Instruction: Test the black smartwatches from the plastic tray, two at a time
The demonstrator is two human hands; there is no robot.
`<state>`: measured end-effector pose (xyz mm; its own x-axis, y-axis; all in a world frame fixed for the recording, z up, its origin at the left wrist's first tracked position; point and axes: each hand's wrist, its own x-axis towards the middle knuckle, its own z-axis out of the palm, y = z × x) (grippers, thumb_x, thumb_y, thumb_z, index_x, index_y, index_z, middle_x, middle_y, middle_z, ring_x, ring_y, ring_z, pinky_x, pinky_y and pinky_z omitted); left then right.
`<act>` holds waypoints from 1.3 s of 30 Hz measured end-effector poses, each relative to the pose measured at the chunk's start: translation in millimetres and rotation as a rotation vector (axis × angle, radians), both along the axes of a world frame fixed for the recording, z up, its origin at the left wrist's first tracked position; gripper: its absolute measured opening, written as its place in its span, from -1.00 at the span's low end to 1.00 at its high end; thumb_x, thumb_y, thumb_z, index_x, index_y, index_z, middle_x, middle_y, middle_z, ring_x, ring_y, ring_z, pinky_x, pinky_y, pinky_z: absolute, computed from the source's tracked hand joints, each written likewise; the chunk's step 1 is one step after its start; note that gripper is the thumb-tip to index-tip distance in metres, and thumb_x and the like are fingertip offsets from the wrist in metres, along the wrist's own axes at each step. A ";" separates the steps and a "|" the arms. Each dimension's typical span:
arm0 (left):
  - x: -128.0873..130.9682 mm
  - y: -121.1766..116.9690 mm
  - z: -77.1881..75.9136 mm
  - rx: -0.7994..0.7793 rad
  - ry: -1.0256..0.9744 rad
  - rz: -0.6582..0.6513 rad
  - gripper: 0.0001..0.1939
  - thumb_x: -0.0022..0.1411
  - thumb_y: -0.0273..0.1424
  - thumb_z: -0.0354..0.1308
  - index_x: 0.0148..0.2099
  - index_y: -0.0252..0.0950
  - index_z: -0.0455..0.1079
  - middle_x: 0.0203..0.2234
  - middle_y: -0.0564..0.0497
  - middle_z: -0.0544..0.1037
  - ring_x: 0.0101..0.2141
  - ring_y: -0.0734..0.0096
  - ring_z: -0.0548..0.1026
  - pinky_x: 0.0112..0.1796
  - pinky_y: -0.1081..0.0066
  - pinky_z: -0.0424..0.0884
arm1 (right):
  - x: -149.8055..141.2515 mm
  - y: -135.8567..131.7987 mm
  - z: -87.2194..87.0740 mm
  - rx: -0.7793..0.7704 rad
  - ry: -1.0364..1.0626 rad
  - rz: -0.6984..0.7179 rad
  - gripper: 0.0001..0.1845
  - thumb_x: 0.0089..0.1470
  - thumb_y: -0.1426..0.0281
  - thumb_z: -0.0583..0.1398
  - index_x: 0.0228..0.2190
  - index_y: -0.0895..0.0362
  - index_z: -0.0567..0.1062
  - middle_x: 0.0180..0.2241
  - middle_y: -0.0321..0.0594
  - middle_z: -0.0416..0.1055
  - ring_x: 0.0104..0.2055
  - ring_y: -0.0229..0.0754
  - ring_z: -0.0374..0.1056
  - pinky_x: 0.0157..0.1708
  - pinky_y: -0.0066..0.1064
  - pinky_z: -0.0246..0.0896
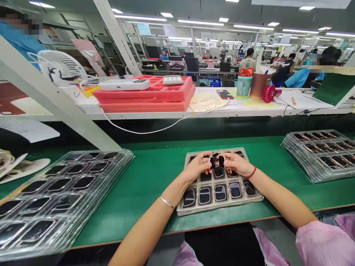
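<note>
A clear plastic tray with rows of small dark screen-like parts lies on the green belt in front of me. Above its far half, my left hand pinches a small black part. My right hand, with a red bead bracelet at the wrist, pinches a second small black part right beside it. Both hands hover just over the tray, fingers curled round the parts, the two parts almost touching.
A tall stack of similar filled trays sits at the left, another stack at the right. Behind the belt a white shelf carries red foam trays, a cup, a small fan and papers. People work further back.
</note>
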<state>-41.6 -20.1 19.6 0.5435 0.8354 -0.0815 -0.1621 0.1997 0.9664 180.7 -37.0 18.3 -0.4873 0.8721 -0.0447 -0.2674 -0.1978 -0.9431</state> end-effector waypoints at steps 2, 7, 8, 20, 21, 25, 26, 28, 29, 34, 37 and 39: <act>-0.3 0.8 -2.8 -0.008 0.004 0.019 -0.20 -0.09 -0.14 0.44 0.12 -0.34 0.23 -0.34 -0.03 0.54 -0.47 0.45 0.54 -0.48 0.52 0.37 | -0.9 -0.3 -1.5 0.006 -0.037 0.018 -0.43 -0.17 0.26 0.45 -0.09 0.15 0.51 -0.41 -0.29 0.50 -0.59 -0.41 0.33 -0.62 -0.60 0.34; 2.4 -1.6 -5.9 0.040 0.038 0.087 -0.43 0.09 -0.26 0.32 0.12 -0.34 0.33 -0.17 -0.14 0.55 -0.30 0.37 0.57 -0.37 0.49 0.47 | -0.7 -0.6 -7.2 0.045 -0.123 -0.072 -0.50 0.01 0.28 0.34 0.00 0.13 0.47 -0.25 -0.16 0.53 -0.31 -0.22 0.53 -0.41 -0.47 0.49; 3.4 -2.1 -6.6 0.056 0.045 0.091 -0.44 0.09 -0.33 0.30 0.13 -0.33 0.32 -0.17 -0.13 0.55 -0.27 0.37 0.57 -0.37 0.50 0.47 | -0.4 -0.5 -8.7 0.059 -0.142 -0.103 -0.51 0.04 0.32 0.32 0.02 0.11 0.45 -0.21 -0.15 0.53 -0.28 -0.21 0.53 -0.37 -0.45 0.50; 4.5 -2.3 -8.1 0.136 0.094 0.090 -0.57 0.12 -0.41 0.24 0.05 -0.37 0.37 -0.27 -0.10 0.57 -0.34 0.37 0.59 -0.50 0.59 0.43 | -3.9 -5.5 -4.7 0.218 -0.289 -0.162 -0.55 0.03 0.40 0.24 0.01 0.13 0.43 -0.22 -0.14 0.52 -0.36 -0.22 0.49 -0.45 -0.41 0.45; 4.4 -2.4 -7.5 0.131 0.096 0.092 -0.59 0.14 -0.35 0.23 0.03 -0.37 0.38 -0.26 -0.11 0.57 -0.36 0.37 0.59 -0.52 0.59 0.42 | -3.9 -5.7 -3.5 0.216 -0.293 -0.171 -0.59 0.05 0.36 0.24 -0.02 0.14 0.45 -0.23 -0.13 0.53 -0.39 -0.23 0.48 -0.48 -0.43 0.44; 3.2 -2.2 -7.0 0.122 0.110 0.138 -0.62 0.20 -0.20 0.19 -0.05 -0.38 0.43 -0.29 -0.12 0.59 -0.46 0.42 0.57 -0.59 0.60 0.36 | -4.0 -4.7 -0.9 0.185 -0.303 -0.190 -0.69 0.13 0.22 0.21 -0.18 0.18 0.51 -0.31 -0.12 0.56 -0.52 -0.30 0.43 -0.56 -0.48 0.36; 2.8 -2.2 -7.0 0.124 0.109 0.150 -0.62 0.20 -0.20 0.19 -0.06 -0.38 0.44 -0.29 -0.12 0.59 -0.47 0.43 0.57 -0.60 0.61 0.35 | -4.1 -4.4 -0.5 0.179 -0.300 -0.192 -0.70 0.13 0.22 0.21 -0.19 0.17 0.51 -0.31 -0.12 0.56 -0.53 -0.30 0.42 -0.57 -0.48 0.34; 2.4 -2.7 -6.3 0.128 0.099 0.155 -0.62 0.20 -0.22 0.19 -0.03 -0.36 0.44 -0.23 -0.13 0.59 -0.44 0.43 0.57 -0.58 0.61 0.36 | -4.4 -4.1 0.0 0.179 -0.291 -0.196 -0.69 0.09 0.26 0.23 -0.15 0.16 0.50 -0.28 -0.12 0.56 -0.50 -0.29 0.43 -0.56 -0.49 0.34; 2.3 -3.1 -5.7 0.132 0.095 0.150 -0.62 0.19 -0.24 0.20 -0.01 -0.35 0.43 -0.19 -0.14 0.58 -0.41 0.43 0.58 -0.56 0.60 0.38 | -4.5 -4.2 0.3 0.184 -0.286 -0.198 -0.67 0.06 0.30 0.24 -0.12 0.16 0.49 -0.25 -0.12 0.56 -0.47 -0.28 0.45 -0.55 -0.48 0.35; 3.3 -5.6 -1.9 0.157 0.140 0.128 -0.56 0.09 -0.40 0.27 0.05 -0.34 0.39 -0.19 -0.12 0.56 -0.34 0.38 0.58 -0.52 0.58 0.39 | -5.0 -5.0 0.4 0.216 -0.297 -0.196 -0.63 -0.01 0.40 0.25 -0.10 0.15 0.47 -0.21 -0.12 0.55 -0.42 -0.27 0.46 -0.50 -0.45 0.38; 3.9 -5.5 -1.6 0.157 0.171 0.134 -0.58 0.11 -0.39 0.24 0.04 -0.36 0.39 -0.22 -0.12 0.57 -0.36 0.38 0.57 -0.52 0.56 0.38 | -5.4 -5.1 -1.5 0.217 -0.316 -0.167 -0.69 0.05 0.35 0.24 -0.13 0.16 0.48 -0.26 -0.13 0.57 -0.48 -0.29 0.44 -0.54 -0.47 0.36; 4.2 -4.9 -2.1 0.167 0.185 0.133 -0.61 0.13 -0.37 0.22 0.02 -0.37 0.40 -0.27 -0.10 0.58 -0.40 0.41 0.56 -0.53 0.56 0.36 | -5.7 -4.9 -3.1 0.225 -0.319 -0.155 -0.71 0.08 0.31 0.23 -0.15 0.16 0.48 -0.29 -0.14 0.57 -0.51 -0.31 0.42 -0.57 -0.49 0.34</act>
<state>-37.4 -25.0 17.5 0.4170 0.9086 -0.0241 0.0059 0.0238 0.9997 175.0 -41.9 15.2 -0.3418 0.9394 0.0276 0.0347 0.0419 -0.9985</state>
